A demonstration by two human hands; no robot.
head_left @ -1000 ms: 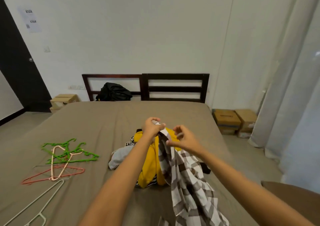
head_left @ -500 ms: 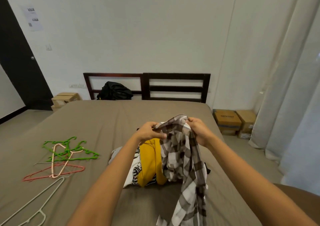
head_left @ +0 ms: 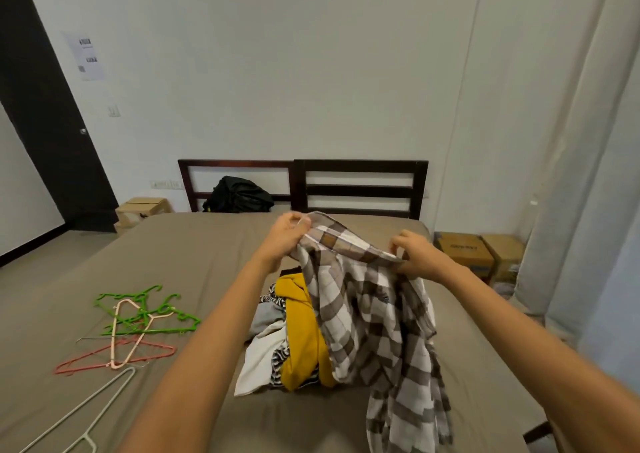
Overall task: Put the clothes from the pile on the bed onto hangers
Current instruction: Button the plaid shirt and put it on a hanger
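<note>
Checked shirt hangs limp and light, its tail running off the bottom edge (soft stuff, it will sag wherever it isn't held). Behind it the pile sits on the bed, partly screened, with the hangers well left. Further out, left hand and right hand pinch the shirt's top edge, fingers curled. Collar or hem? Can't tell. The shoulders look the best hold.

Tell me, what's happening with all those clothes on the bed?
A person is holding up a checked shirt, the left hand and right hand each pinching its top edge. The other clothes lie in a pile on the bed below it. The hangers lie off to the left, untouched, so nothing is hung yet.
</note>
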